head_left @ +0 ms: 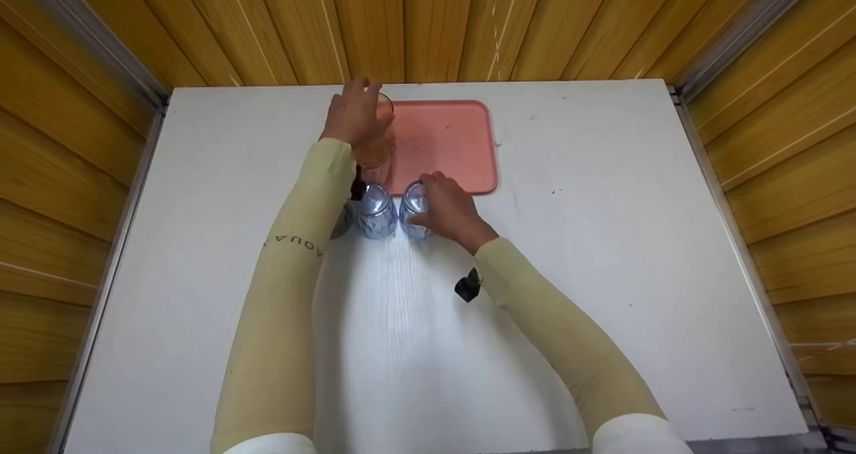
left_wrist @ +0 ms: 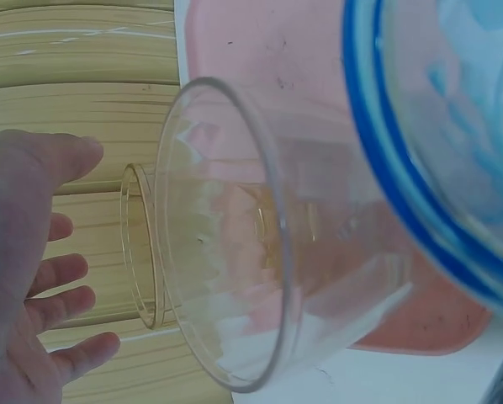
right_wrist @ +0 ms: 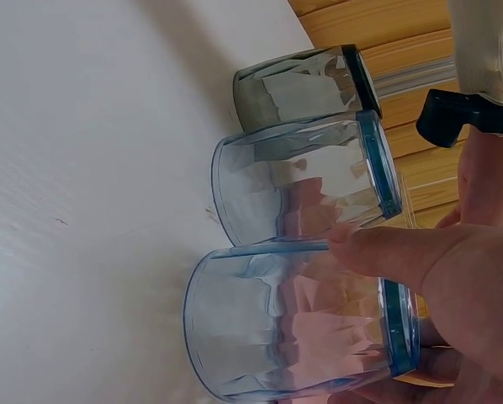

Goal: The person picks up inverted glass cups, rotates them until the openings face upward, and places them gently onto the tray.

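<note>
At the back left of the pink tray (head_left: 448, 140), my left hand (head_left: 358, 113) reaches beside an amber-tinted glass (head_left: 386, 105). In the left wrist view its fingers are spread and apart from that glass, with a wider clear glass (left_wrist: 344, 278) closer to the camera. My right hand (head_left: 451, 206) grips a blue-tinted faceted glass (right_wrist: 235, 320), thumb on the near side and fingers behind. This glass stands with its thick base up. A second blue glass (head_left: 376, 216) stands just left of it, also base up.
A grey-tinted glass (right_wrist: 293, 88) stands left of the blue ones, partly behind my left forearm in the head view. The white table (head_left: 588, 253) is bounded by wood-patterned panels (head_left: 435, 26) at the back and sides.
</note>
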### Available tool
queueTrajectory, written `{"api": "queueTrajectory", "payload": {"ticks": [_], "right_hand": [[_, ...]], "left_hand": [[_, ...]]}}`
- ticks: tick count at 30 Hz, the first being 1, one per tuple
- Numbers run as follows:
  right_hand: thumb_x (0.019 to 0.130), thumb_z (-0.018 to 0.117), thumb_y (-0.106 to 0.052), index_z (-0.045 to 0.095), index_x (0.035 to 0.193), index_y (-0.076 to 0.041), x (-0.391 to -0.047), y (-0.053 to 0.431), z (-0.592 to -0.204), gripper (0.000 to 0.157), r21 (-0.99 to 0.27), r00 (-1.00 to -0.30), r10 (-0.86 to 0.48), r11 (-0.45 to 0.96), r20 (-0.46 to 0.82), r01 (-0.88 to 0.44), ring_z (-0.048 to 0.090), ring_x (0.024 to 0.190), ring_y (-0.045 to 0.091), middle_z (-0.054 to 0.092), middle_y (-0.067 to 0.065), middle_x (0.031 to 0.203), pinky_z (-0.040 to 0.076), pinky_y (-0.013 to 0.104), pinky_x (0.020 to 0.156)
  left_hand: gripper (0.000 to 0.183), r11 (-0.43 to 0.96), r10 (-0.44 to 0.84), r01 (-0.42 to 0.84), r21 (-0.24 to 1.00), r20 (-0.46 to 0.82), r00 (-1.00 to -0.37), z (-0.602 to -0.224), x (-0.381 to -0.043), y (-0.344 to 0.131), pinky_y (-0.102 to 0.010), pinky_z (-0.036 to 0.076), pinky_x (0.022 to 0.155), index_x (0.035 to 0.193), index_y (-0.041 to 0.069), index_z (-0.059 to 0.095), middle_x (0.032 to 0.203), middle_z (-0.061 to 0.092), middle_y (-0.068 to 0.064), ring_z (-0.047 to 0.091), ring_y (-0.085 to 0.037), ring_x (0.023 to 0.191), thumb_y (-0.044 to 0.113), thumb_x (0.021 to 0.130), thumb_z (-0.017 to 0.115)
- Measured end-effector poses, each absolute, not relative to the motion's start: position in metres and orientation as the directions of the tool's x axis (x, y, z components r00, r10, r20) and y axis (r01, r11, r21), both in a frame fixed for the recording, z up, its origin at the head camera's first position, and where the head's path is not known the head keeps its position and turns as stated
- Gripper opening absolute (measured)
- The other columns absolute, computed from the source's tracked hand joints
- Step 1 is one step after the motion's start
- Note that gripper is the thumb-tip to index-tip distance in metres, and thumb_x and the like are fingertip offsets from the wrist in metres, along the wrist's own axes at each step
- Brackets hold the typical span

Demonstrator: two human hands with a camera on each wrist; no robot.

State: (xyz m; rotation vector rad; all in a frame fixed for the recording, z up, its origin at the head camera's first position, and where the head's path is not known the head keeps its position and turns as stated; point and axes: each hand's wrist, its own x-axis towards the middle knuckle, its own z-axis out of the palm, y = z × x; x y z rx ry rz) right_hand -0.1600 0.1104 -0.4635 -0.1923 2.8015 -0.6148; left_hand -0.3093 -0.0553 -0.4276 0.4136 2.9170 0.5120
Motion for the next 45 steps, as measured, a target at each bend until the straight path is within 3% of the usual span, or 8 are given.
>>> {"api": "queueTrajectory", "payload": {"ticks": [14,27,32,45], "right_hand": [[0.078,0.080,-0.032,0.042,0.142,-0.011,-0.167,0.111,-0.469,0.077,-0.450,-0.959,-0.163,0.892,-0.230,-0.044,0.055,0.113,0.021,0.055,0.007,0.127,0.048,0.035,0.103],[0.079,0.080,-0.034,0.040,0.144,-0.009,-0.167,0.113,-0.470,0.080,-0.466,-0.960,-0.172,0.883,-0.221,-0.051,0.054,0.115,0.021,0.054,0.008,0.131,0.047,0.035,0.105],[0.078,0.080,-0.035,0.040,0.143,-0.008,-0.167,0.113,-0.473,0.081,-0.441,-0.962,-0.172,0.896,-0.213,-0.063,0.054,0.118,0.021,0.054,0.007,0.132,0.045,0.035,0.107],[0.078,0.080,-0.034,0.039,0.144,-0.011,-0.163,0.116,-0.476,0.081,-0.512,-0.969,-0.153,0.858,-0.196,-0.032,0.053,0.120,0.020,0.053,0.007,0.134,0.046,0.036,0.107]], "left_hand": [[0.068,0.885,0.320,0.251,0.392,-0.119,-0.940,-0.419,-0.298,-0.047,-0.047,0.030,0.117,0.151,0.025,0.030,0.158,0.025,-0.005,0.037,-0.031,0.139,0.044,0.092,0.060],[0.067,0.876,0.379,0.327,0.354,-0.086,-0.921,-0.420,-0.287,-0.042,-0.045,0.024,0.121,0.151,0.022,0.032,0.159,0.027,-0.004,0.027,-0.026,0.147,0.046,0.093,0.057],[0.065,0.874,0.390,0.349,0.337,-0.060,-0.919,-0.421,-0.283,-0.045,-0.044,0.025,0.120,0.149,0.019,0.036,0.156,0.031,-0.005,0.031,-0.026,0.144,0.044,0.093,0.058],[0.059,0.839,0.437,0.417,0.350,0.022,-0.899,-0.424,-0.271,-0.056,-0.039,0.027,0.120,0.143,0.016,0.044,0.150,0.040,-0.006,0.035,-0.024,0.141,0.039,0.091,0.062]]}}
